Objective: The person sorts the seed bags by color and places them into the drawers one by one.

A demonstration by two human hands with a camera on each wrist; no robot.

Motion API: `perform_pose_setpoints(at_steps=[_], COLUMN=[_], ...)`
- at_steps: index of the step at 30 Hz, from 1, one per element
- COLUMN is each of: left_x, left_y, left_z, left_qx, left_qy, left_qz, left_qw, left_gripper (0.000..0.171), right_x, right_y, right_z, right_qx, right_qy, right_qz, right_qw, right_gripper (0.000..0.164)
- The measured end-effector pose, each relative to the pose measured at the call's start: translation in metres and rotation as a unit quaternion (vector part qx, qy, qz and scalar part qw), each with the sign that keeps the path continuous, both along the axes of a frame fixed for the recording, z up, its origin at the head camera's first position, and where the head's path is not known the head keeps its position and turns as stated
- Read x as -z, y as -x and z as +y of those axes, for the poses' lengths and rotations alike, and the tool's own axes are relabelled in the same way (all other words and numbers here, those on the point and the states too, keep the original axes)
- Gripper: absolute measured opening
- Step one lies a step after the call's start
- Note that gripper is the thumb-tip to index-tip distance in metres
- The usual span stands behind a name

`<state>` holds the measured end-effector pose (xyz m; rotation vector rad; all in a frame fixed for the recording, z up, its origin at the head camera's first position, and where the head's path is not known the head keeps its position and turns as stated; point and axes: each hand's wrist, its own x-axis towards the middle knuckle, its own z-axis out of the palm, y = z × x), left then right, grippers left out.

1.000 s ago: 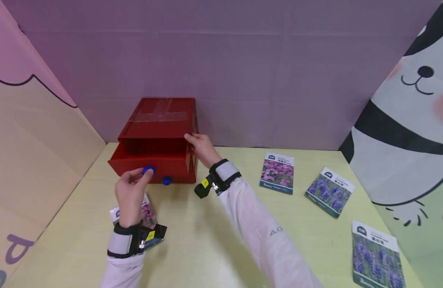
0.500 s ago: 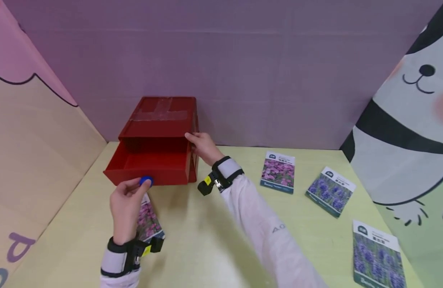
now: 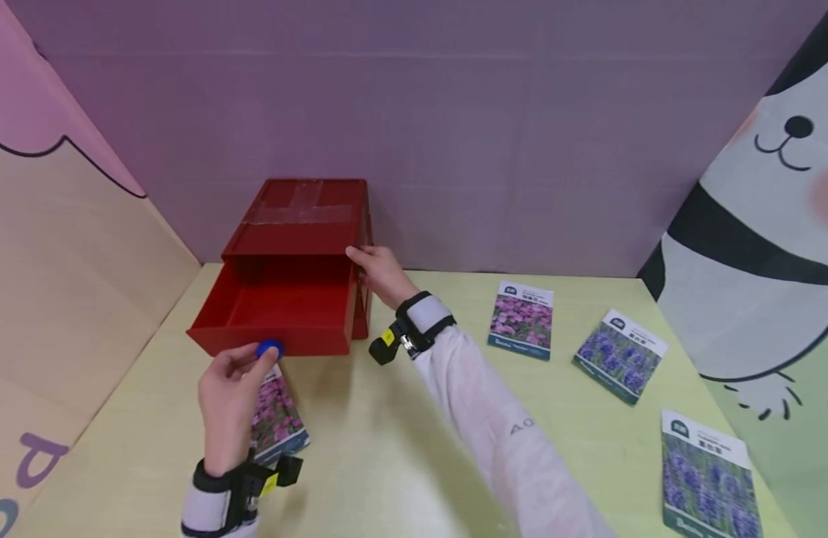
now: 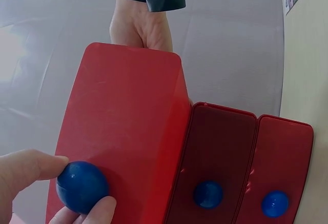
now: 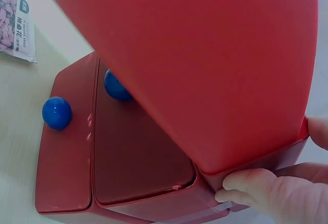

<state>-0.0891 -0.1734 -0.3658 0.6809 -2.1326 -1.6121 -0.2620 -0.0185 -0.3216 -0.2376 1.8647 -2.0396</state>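
Observation:
A red drawer cabinet [image 3: 300, 217] with clear tape on its top stands at the back left of the table. Its top drawer [image 3: 313, 341] is pulled far out, and nothing is visible inside. My left hand [image 3: 229, 403] pinches that drawer's blue knob [image 4: 82, 187] between thumb and fingers. At the cabinet's upper right front edge, my right hand [image 3: 383, 275] grips the side, thumb near the top corner. Two lower drawers, each with a blue knob [image 4: 275, 204], are closed in the left wrist view. A pink-flower seed packet [image 3: 278, 411] lies partly hidden behind my left hand.
Toward the table's right lie a pink-flower seed packet [image 3: 521, 320] and two purple-flower packets, one farther back [image 3: 621, 357] and one nearer [image 3: 710, 478]. A purple-grey cloth wall [image 3: 488, 149] rises behind the cabinet; printed panels flank the table [image 3: 400, 448].
My left hand has drawn the top drawer farther out toward me, moving down and slightly left. The right hand stays at the cabinet's side. More of the packet below shows.

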Motion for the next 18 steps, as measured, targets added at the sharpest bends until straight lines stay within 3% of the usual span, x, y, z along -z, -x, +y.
perform_pose_setpoints(at_steps=[11,18], left_x=[-0.0014,-0.0015], left_y=[-0.0074,-0.0078], left_z=[0.0003,-0.0010], left_qx=[-0.013,-0.004], left_qy=[-0.017,-0.035], left_qz=[-0.025,-0.028], left_qw=[0.9995,0.9990], left_gripper=[0.043,0.044], right_x=[-0.0012,0.0005], right_y=[-0.0001,-0.0003], right_z=[-0.0009,0.0002], right_qx=[0.003,-0.005], right_qy=[0.014,0.008], right_qz=[-0.001,0.004], right_qw=[1.000,1.000], right_gripper=[0.037,0.039])
